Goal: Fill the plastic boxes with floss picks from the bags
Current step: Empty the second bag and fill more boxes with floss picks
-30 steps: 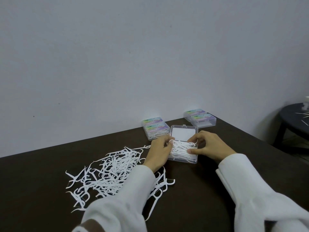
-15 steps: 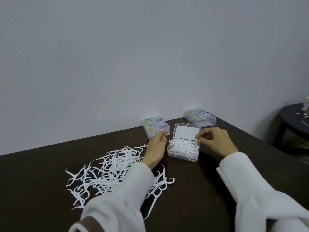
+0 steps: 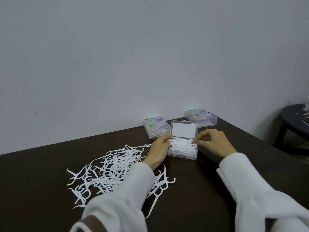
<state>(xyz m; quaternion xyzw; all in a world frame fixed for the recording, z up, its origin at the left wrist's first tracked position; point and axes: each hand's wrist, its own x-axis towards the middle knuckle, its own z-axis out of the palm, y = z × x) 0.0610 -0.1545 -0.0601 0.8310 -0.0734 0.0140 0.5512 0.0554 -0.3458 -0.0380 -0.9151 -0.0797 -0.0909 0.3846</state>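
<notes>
Picks [image 3: 115,169]: your loose heap lies on the table [image 3: 192,206], nearest you and left of centre, partly under your left sleeve [image 3: 133,186]. Drag that sleeve and you may sweep some off the near edge or tangle them further.
Stray pick [image 3: 154,200]: one lies apart at the heap's near right side, just beside your sleeve. It looks the likeliest to be flicked away unnoticed.
Left hand [image 3: 158,151]: it sits against the left side of the open box, fingers curled at the rim. You seem to pinch the pick ends there, but I cannot tell whether you have any truly in hold.
Right hand [image 3: 212,143]: fingers curled, tips pinched at the box's right rim on the pick ends. How firm that pinch is does not show.
Box [image 3: 182,154]: open between your hands, beyond the heap, heaped with picks that stand above the rim. Press unevenly and the light box could tip or slide; springy picks may pop out.
Lid [image 3: 184,131]: it stands up behind the fill. Close it over proud picks and it probably will not latch, or will trap and bend a handle.
Left boxes [image 3: 155,128]: a closed pair at the wall, touching or nearly touching the lid; I cannot tell which. A backward shove could knock them.
Right boxes [image 3: 200,119]: another closed pair, farther right at the wall.
</notes>
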